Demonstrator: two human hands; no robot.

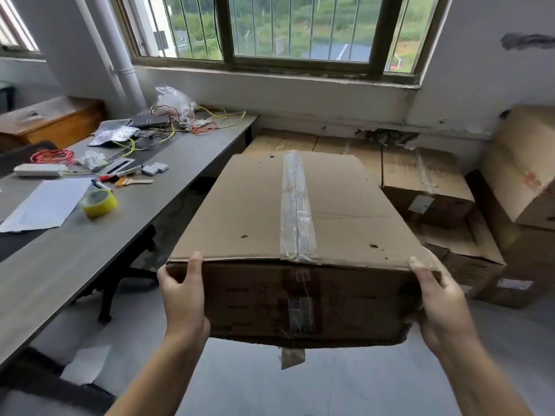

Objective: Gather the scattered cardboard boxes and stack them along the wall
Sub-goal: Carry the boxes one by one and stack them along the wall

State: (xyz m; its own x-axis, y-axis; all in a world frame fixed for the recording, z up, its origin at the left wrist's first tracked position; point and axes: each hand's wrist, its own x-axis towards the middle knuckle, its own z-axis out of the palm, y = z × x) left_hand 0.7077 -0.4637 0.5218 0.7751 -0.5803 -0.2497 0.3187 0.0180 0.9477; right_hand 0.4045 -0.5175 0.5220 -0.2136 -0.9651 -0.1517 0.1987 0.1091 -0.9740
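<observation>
Head view: we held the taped box (300, 211) with left hand (183, 292) and right hand (441, 301) gripping its near corners; best kept level, lowered onto wall boxes (345, 145)

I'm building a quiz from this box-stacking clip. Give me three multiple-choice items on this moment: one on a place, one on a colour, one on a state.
1. Where does the roll of tape lie?
A. on the grey desk
B. on the floor
C. on the window sill

2. What colour is that roll of tape?
A. blue
B. yellow
C. black

3. How is the taped cardboard box held?
A. resting on the floor, untouched
B. by one hand only
C. off the floor, gripped by both hands at its near corners

Answers:
1 A: it sits on the grey desk, beside a white sheet of paper.
2 B: its side is plainly yellow.
3 C: the left hand and the right hand each clasp a near corner, thumbs on the top edge, with floor visible beneath the box.
</observation>
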